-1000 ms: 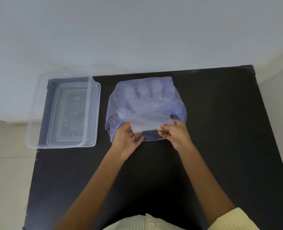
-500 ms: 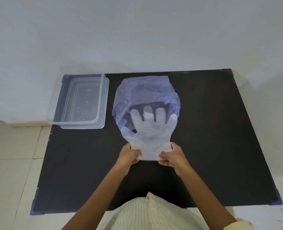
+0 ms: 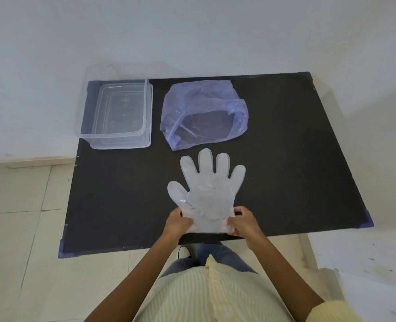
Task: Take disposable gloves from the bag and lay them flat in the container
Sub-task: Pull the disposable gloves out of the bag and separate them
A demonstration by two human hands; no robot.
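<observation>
A clear disposable glove point(image 3: 207, 189) is spread flat over the near middle of the black table, fingers pointing away from me. My left hand point(image 3: 178, 223) pinches the left corner of its cuff and my right hand point(image 3: 243, 221) pinches the right corner. The purple see-through bag point(image 3: 201, 112) lies beyond the glove with its mouth gaping toward me; I cannot tell whether more gloves are inside. The clear plastic container point(image 3: 119, 112) stands at the table's far left corner, and nothing shows inside it.
The black table point(image 3: 297, 159) stands against a white wall. Its near edge runs just under my hands. The container overhangs the table's left edge. Pale tiled floor lies to the left and below.
Both hands have pulled the glove fully out of the bag and toward me, to the table's near edge. The bag now lies slack with an open mouth.
</observation>
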